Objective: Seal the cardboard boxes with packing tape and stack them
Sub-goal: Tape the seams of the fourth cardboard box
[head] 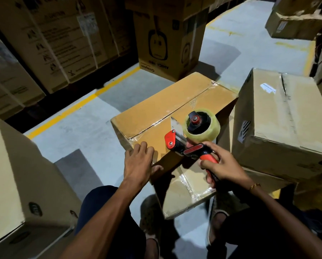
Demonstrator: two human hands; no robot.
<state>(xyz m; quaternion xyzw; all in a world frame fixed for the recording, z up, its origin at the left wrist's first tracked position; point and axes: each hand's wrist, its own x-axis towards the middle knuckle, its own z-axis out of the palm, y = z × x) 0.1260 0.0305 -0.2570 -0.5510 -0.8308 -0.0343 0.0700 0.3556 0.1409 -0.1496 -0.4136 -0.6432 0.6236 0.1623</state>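
Item — cardboard box [162, 113], centre of the floor [85, 128]: tape already glints along its top seam, near end apparently just laid. The left hand [137, 161] presses flat on the near edge at 7 o'clock; the right hand [221, 169] holds its grip curled round the tape dispenser [192, 135] at 5 o'clock. Outstanding, as judged — stacking, perhaps onto the taped box [283, 113] at 3 o'clock.
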